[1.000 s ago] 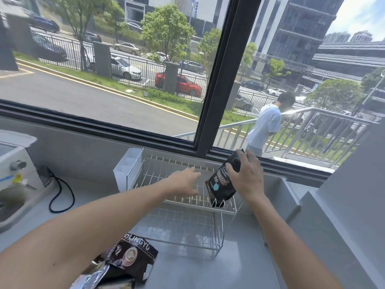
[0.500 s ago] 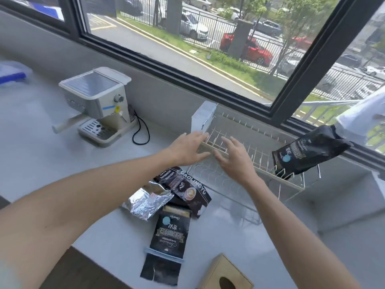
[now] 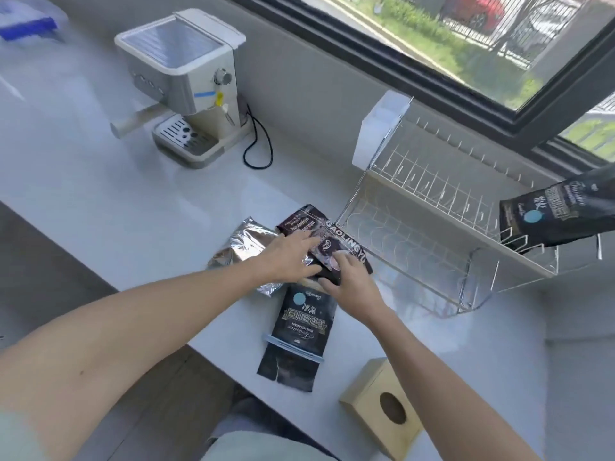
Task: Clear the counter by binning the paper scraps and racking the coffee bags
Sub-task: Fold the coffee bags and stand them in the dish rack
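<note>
A wire dish rack (image 3: 432,207) stands on the white counter by the window. One black coffee bag (image 3: 562,216) leans in the rack's right end. Left of the rack lies a pile: a dark brown coffee bag (image 3: 309,224) on top, a silver foil bag (image 3: 248,241) to its left, and a black coffee bag (image 3: 303,331) nearer me. My left hand (image 3: 289,257) lies flat on the brown bag and the foil bag. My right hand (image 3: 346,284) closes its fingers on the brown bag's near edge. I see no paper scraps and no bin.
A white espresso machine (image 3: 186,84) with a black cable stands at the back left. A wooden tissue box (image 3: 382,414) sits at the counter's near edge. A white cutlery holder (image 3: 379,131) hangs on the rack's left end. A blue and white object (image 3: 23,24) lies far left.
Both hands came down from the rack's front rail to the pile of bags. The right hand had left the black bag in the rack before that. My view tilted down.
</note>
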